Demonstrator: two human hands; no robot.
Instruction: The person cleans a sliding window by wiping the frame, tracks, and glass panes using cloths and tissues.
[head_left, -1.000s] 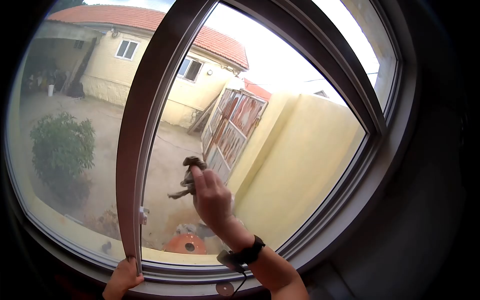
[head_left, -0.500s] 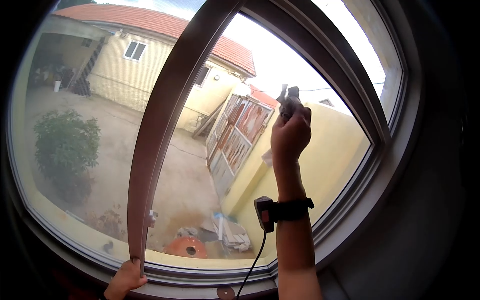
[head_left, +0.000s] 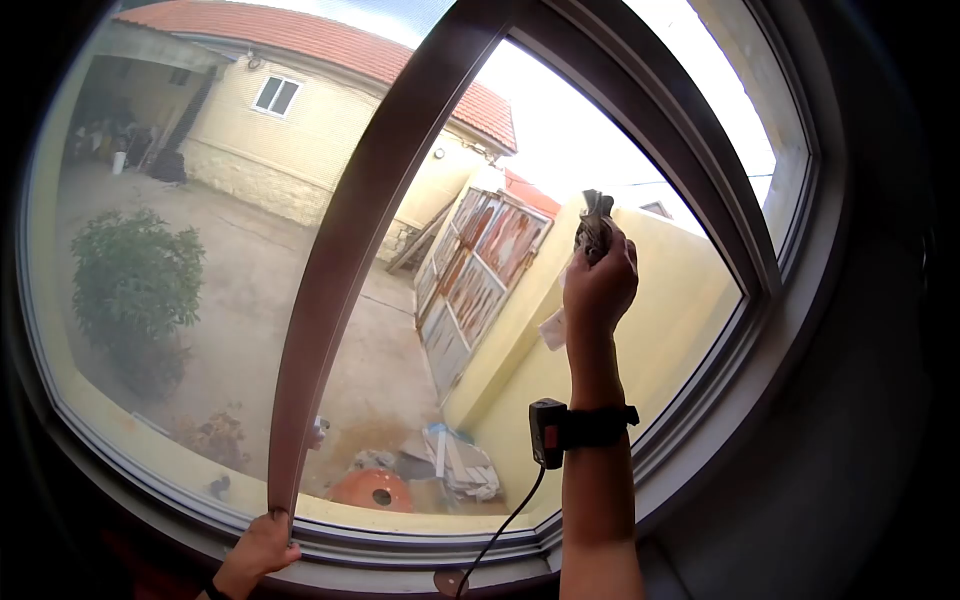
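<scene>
My right hand (head_left: 600, 285) is raised in front of the window pane (head_left: 480, 400), fingers closed round a crumpled dark cloth (head_left: 592, 228). A loose end of the cloth sticks up above the fingers; whether it touches the glass I cannot tell. Low on the left, my left hand (head_left: 258, 548) grips the bottom of the brown window sash (head_left: 345, 250), its thumb along the near side and the other fingers mostly hidden. The sash's upright bar runs from there up to the top of the view, leaning right.
A black device (head_left: 548, 433) on a strap sits at my right wrist, its cable (head_left: 510, 520) hanging down over the sill. The window track (head_left: 400, 548) curves along the bottom. Through the glass show a rusty gate (head_left: 480, 270), a yellow wall (head_left: 690, 255) and a bush (head_left: 135, 270).
My right hand has come down and slightly right with the cloth. The sash bar stands a little farther right, and my left hand keeps its grip at the bottom.
</scene>
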